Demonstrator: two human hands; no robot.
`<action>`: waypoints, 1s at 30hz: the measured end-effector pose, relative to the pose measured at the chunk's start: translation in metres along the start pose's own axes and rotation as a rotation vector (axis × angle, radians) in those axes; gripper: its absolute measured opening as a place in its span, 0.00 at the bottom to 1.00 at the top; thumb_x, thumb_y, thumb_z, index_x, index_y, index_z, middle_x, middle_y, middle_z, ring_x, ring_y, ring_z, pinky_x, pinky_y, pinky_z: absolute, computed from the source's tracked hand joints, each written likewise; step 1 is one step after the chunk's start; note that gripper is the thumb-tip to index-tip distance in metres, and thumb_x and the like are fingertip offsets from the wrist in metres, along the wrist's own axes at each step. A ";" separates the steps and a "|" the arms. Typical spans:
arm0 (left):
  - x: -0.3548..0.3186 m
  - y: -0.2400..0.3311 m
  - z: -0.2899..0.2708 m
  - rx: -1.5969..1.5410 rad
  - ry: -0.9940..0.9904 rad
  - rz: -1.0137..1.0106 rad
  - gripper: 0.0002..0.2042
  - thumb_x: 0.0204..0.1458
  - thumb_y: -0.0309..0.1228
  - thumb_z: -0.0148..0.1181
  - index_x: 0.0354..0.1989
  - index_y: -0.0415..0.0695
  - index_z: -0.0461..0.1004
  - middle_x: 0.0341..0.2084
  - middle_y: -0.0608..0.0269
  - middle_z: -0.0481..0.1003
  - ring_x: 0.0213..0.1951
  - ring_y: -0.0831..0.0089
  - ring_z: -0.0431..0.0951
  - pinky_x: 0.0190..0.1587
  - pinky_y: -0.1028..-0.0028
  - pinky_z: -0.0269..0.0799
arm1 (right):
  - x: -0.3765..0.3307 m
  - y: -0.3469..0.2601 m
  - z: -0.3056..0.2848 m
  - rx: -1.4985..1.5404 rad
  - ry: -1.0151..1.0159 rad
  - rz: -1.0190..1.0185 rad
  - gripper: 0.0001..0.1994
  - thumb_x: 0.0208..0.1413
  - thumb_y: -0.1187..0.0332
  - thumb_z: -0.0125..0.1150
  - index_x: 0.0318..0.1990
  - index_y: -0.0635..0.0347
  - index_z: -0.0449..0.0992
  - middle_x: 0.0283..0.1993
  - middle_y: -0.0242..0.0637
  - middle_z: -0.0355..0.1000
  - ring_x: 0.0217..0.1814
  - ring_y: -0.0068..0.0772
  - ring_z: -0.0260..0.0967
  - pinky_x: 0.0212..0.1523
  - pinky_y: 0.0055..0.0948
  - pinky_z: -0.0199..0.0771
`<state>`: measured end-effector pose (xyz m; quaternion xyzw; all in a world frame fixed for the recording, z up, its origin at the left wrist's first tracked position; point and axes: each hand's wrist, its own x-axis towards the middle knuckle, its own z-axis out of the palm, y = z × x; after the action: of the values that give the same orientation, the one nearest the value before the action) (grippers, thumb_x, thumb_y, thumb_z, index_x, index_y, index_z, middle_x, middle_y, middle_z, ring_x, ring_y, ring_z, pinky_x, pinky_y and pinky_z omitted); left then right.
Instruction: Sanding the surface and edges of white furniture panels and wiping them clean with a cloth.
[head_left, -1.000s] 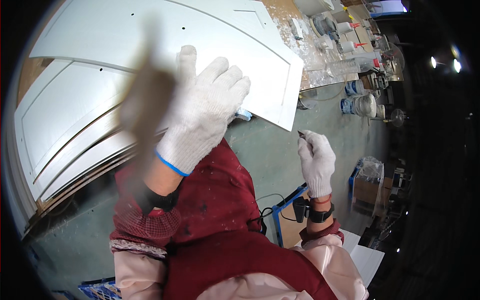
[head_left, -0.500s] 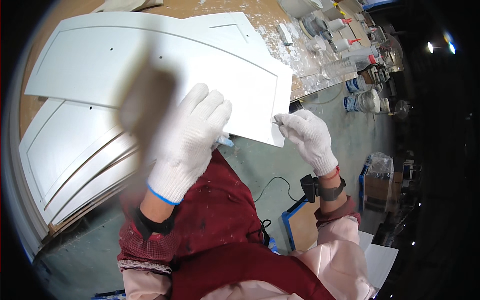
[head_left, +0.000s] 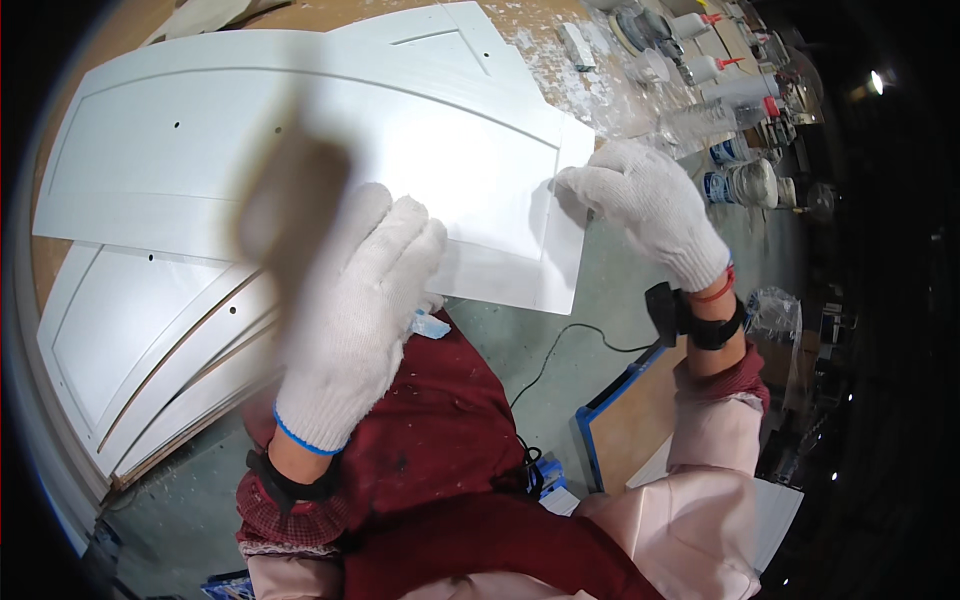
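Note:
A long white panel [head_left: 480,190] with a curved edge and a grooved border lies on top of other white panels. My left hand [head_left: 365,310], in a white knit glove, rests with its fingers stretched over the panel's near edge. A small crumpled light blue piece [head_left: 431,325] shows beside its thumb, seemingly held there. At the panel's right end, my gloved right hand [head_left: 655,205] has its thumb and fingers pinched together by the groove. What the pinch holds, if anything, is hidden. A blurred brown shape [head_left: 295,200] covers part of the panel.
More white panels [head_left: 130,310] are stacked at the left on a brown worktable [head_left: 525,35]. Glue bottles [head_left: 710,68], a clear plastic bottle [head_left: 700,120] and tubs [head_left: 745,185] stand far right. A blue-edged board [head_left: 630,410] and a black cable [head_left: 540,375] are below.
My right hand has moved up and to the right in the picture, still pinched. My left hand appears slightly lower and further left, and the panel has shifted a little in view.

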<state>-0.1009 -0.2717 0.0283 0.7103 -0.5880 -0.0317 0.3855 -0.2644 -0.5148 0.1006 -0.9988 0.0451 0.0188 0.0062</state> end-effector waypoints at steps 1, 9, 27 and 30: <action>0.001 0.001 0.000 0.006 0.008 -0.010 0.20 0.34 0.27 0.66 0.41 0.41 0.75 0.43 0.61 0.75 0.48 0.58 0.74 0.60 0.39 0.54 | 0.005 0.002 -0.005 -0.094 -0.073 -0.071 0.13 0.48 0.72 0.59 0.43 0.48 0.78 0.32 0.32 0.72 0.39 0.44 0.72 0.37 0.40 0.72; 0.005 0.001 0.001 0.011 0.009 -0.054 0.19 0.31 0.27 0.66 0.37 0.42 0.77 0.41 0.61 0.75 0.48 0.59 0.74 0.57 0.40 0.57 | 0.041 0.005 -0.025 -0.295 -0.213 -0.420 0.13 0.44 0.70 0.60 0.40 0.45 0.77 0.33 0.29 0.71 0.41 0.36 0.72 0.40 0.37 0.74; 0.004 0.002 0.004 0.122 0.036 -0.089 0.15 0.38 0.28 0.60 0.39 0.45 0.80 0.43 0.66 0.74 0.47 0.61 0.75 0.52 0.42 0.59 | 0.095 0.019 -0.021 0.114 -0.345 -0.708 0.08 0.40 0.70 0.61 0.32 0.51 0.75 0.35 0.27 0.70 0.41 0.33 0.73 0.31 0.30 0.79; 0.007 0.002 0.002 0.148 0.013 -0.074 0.14 0.38 0.28 0.60 0.37 0.46 0.80 0.42 0.67 0.74 0.47 0.61 0.75 0.52 0.43 0.59 | 0.105 0.014 -0.019 0.177 -0.473 -0.853 0.11 0.40 0.71 0.62 0.35 0.50 0.76 0.37 0.27 0.70 0.43 0.30 0.73 0.31 0.26 0.79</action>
<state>-0.1017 -0.2784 0.0309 0.7582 -0.5598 0.0022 0.3343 -0.1608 -0.5380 0.1155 -0.8922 -0.3689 0.2369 0.1081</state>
